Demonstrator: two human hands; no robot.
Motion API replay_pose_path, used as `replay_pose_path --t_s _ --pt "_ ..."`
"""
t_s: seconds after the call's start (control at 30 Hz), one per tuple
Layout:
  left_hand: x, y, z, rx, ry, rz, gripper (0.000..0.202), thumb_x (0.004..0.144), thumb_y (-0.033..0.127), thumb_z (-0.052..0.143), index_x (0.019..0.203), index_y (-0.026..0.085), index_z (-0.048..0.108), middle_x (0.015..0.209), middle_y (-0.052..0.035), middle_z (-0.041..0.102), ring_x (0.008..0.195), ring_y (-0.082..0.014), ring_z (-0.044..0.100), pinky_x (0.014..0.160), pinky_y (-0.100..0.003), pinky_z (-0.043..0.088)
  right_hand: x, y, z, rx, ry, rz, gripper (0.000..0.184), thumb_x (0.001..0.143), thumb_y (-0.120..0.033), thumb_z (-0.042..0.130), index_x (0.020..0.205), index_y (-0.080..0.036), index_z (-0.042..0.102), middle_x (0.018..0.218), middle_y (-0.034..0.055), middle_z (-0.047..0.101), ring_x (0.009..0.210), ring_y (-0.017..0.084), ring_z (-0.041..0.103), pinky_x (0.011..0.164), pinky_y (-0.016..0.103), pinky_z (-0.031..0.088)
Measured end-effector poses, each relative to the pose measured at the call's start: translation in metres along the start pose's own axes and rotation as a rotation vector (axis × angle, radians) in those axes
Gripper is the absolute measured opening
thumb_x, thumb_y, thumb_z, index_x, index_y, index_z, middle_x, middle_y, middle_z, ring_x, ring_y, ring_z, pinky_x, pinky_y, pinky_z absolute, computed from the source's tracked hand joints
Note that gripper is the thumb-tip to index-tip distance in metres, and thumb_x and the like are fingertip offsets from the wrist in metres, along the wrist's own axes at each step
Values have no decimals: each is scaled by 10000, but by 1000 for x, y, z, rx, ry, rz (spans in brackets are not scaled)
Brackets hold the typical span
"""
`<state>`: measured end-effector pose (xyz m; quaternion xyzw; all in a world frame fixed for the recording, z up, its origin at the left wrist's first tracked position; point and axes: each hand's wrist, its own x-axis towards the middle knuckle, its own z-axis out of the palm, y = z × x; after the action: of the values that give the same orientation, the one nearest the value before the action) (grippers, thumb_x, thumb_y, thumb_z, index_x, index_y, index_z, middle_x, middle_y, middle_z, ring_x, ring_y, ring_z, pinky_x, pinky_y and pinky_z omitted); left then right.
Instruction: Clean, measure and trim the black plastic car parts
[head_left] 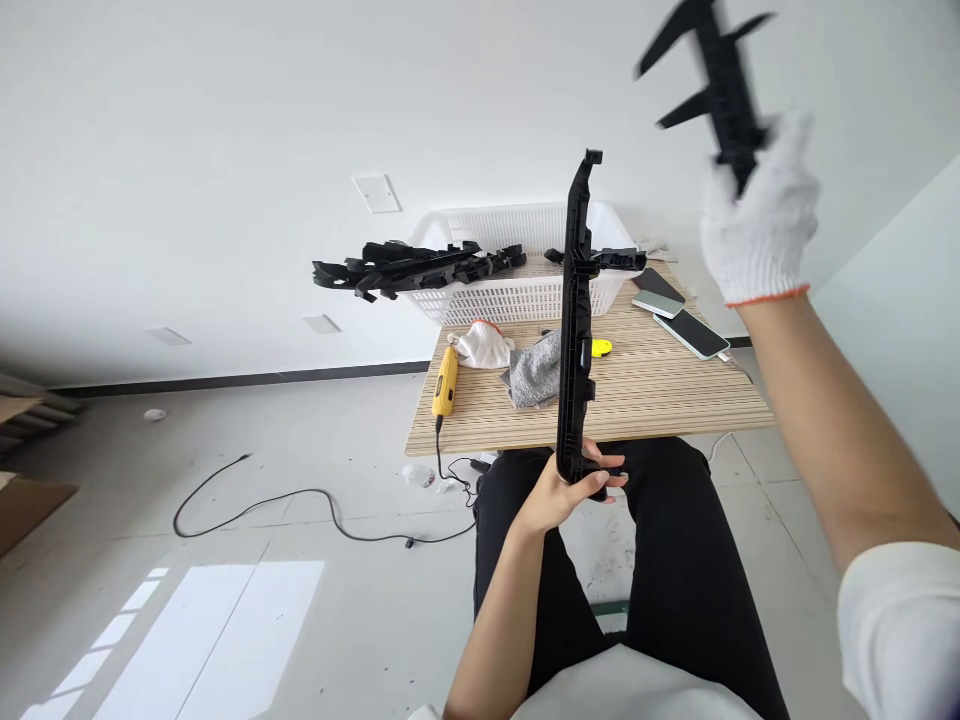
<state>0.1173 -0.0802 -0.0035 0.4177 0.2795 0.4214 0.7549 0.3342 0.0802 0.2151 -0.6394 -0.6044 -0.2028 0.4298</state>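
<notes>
My bare left hand [574, 485] grips the lower end of a long black plastic part [576, 330], which stands nearly upright before the table edge. Ribs and small clips run along its length. Raised at the upper right, my right hand [765, 215] wears a white knit glove with an orange cuff. Its fingers are wrapped round a black caliper [724, 90], whose jaws point up and to the left, a little blurred. The caliper and the plastic part are well apart.
A white basket [510, 300] on the wooden table [675, 385] holds several black parts [420, 265], some jutting past its left side. Nearby lie a yellow corded tool [445, 382], a white glove [484, 345], a grey cloth [536, 370] and a phone [694, 333]. A black cable [300, 492] crosses the floor.
</notes>
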Motion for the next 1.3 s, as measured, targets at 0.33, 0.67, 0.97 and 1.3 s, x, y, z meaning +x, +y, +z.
replay_pose_path --t_s 0.33,0.67,0.97,1.3 --pt "0 3 4 -9 125 58 418 823 398 825 1013 196 512 1154 -152 766 998 -319 777 706 -320 638 -165 67 35 -92 -763 434 585 952 -460 487 1465 -193 397 1127 215 712 1010 376 706 878 542 527" --pt "1 7 6 -2 195 60 458 781 413 855 1010 201 519 1143 -149 772 985 -337 777 694 -339 634 -138 44 73 195 -612 16 607 889 -382 602 1437 -152 484 1609 208 367 1488 371 372 1102 562 438" --pt "3 5 2 16 228 63 485 786 436 845 1040 203 504 1147 -130 760 977 -329 779 733 -351 628 -119 -8 101 42 -740 -262 422 953 -310 494 1344 -177 580 1407 156 610 1222 315 622 979 443 516" --pt "5 2 -2 35 243 98 581 817 478 809 1258 190 565 1251 -155 717 974 -310 777 693 -318 639 -106 -24 103 -256 -783 -308 434 946 -204 410 1327 -25 516 1138 298 660 1008 412 680 797 481 496"
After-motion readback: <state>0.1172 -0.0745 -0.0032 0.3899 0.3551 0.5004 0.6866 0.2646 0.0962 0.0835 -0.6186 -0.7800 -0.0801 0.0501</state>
